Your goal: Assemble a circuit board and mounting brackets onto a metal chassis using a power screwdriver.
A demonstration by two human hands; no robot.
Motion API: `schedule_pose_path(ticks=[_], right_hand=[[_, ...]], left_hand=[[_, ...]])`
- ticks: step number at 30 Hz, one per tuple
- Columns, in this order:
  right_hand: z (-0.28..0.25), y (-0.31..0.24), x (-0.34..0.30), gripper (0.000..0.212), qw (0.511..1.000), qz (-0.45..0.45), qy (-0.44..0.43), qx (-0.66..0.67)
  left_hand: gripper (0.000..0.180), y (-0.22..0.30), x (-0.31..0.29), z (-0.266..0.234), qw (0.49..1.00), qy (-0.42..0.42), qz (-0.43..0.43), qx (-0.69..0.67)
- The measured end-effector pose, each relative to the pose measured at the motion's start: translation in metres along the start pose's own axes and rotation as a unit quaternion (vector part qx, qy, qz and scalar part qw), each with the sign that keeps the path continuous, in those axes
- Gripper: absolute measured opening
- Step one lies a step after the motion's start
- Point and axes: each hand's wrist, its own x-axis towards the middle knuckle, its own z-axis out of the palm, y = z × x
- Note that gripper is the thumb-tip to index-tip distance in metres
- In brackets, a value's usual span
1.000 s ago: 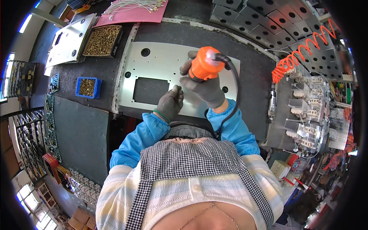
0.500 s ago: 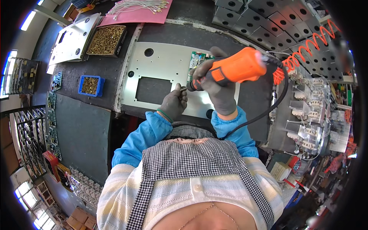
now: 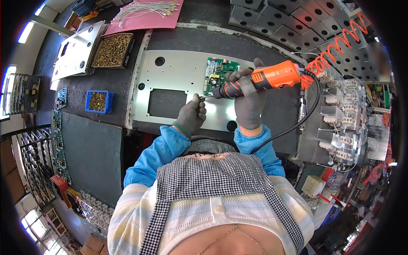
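Observation:
My right hand (image 3: pixel 250 108), in a grey glove, is wrapped round an orange and black electric screwdriver (image 3: pixel 278 75), which lies nearly level with its bit pointing left. The bit reaches the closed fingers of my gloved left hand (image 3: pixel 190 117). Whatever those fingertips pinch at the bit's end is too small to make out. Both hands are over a silvery metal plate (image 3: pixel 176 70) with a rectangular cutout and several round holes. On the plate's right part sits a green circuit board (image 3: pixel 216 70), partly hidden by my right hand and the screwdriver.
A blue bin (image 3: pixel 111 102) and a dark tray (image 3: pixel 114 51) of small brass-coloured parts stand to the left. White cables (image 3: pixel 144 9) lie on a pink sheet at the back. An orange coiled cord (image 3: pixel 340 40) hangs at the right, near stacked metal boxes (image 3: pixel 293 17).
The screwdriver's rear end has swung toward the right and come down flatter. More of the circuit board shows now. My left hand keeps its pinch by the bit.

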Motion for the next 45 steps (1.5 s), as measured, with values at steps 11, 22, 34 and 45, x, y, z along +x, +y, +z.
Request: schedule_pose_path(ticks=[11, 22, 34, 45], right_hand=[[0.005, 0.001, -0.002, 0.063, 0.998, -0.003, 0.068, -0.004], [0.006, 0.017, -0.004, 0.065, 0.992, -0.020, 0.121, 0.018], [0.018, 0.042, 0.079, 0.069, 0.976, -0.156, 0.116, -0.094], [0.040, 0.058, 0.092, 0.052, 0.963, -0.131, 0.088, -0.217]], left_hand=[[0.030, 0.004, 0.004, 0.009, 0.998, 0.041, 0.042, 0.026], [0.034, 0.013, 0.017, -0.010, 0.999, 0.023, 0.034, 0.022], [0.029, 0.042, 0.011, -0.033, 0.990, -0.125, -0.011, -0.069], [0.026, 0.072, -0.005, -0.027, 0.988, 0.042, -0.013, 0.151]])
